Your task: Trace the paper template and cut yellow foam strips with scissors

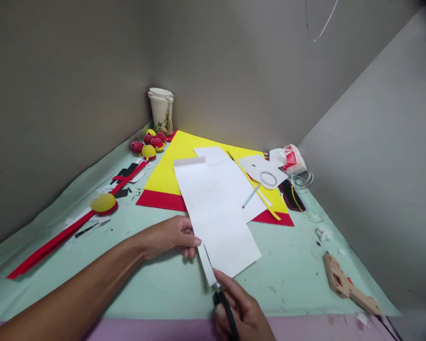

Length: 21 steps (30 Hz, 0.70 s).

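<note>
My left hand [172, 237] pinches the left edge of a long white sheet of paper [216, 213], thumb on top and fingers under it. My right hand [243, 308] is closed round black-handled scissors [222, 300] at the sheet's near end. The blades sit in a cut that runs up beside the left edge and leaves a narrow strip there. The sheet lies over a yellow foam sheet [179, 158] and a red one [159, 200] on the pale green table cover [156, 284].
A paper cup [161, 110] stands in the far corner beside red and yellow balls [149, 143]. Red strips and a yellow disc [102, 202] lie at left. A pen [251, 195], a ring [268, 179], a packet [291, 158] and a glue gun [346, 284] lie at right. Grey walls close in.
</note>
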Available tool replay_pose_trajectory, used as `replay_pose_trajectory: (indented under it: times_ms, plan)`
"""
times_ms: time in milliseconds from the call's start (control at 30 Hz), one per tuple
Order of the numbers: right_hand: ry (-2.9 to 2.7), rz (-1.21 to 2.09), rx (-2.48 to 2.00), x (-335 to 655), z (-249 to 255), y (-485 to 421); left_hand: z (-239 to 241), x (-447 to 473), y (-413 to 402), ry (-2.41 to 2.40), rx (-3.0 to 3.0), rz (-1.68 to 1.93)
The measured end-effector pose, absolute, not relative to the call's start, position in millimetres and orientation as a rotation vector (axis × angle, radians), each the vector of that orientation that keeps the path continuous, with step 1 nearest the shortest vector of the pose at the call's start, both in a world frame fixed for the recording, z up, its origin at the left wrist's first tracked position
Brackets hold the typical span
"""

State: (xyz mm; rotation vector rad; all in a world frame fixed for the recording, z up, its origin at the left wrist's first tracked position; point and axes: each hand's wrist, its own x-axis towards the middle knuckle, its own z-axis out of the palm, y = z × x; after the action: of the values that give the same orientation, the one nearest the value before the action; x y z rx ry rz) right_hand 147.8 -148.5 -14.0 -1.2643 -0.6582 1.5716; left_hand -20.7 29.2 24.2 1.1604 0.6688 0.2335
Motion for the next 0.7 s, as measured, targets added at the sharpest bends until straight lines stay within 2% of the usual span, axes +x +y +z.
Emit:
replay_pose_trajectory:
  times_ms: [700]
  plan:
    - [-0.61, 1.577, -1.237, 146.8, -6.9, -147.9, 21.1, -18.5, 26.8, 0.646, 1.204, 0.217]
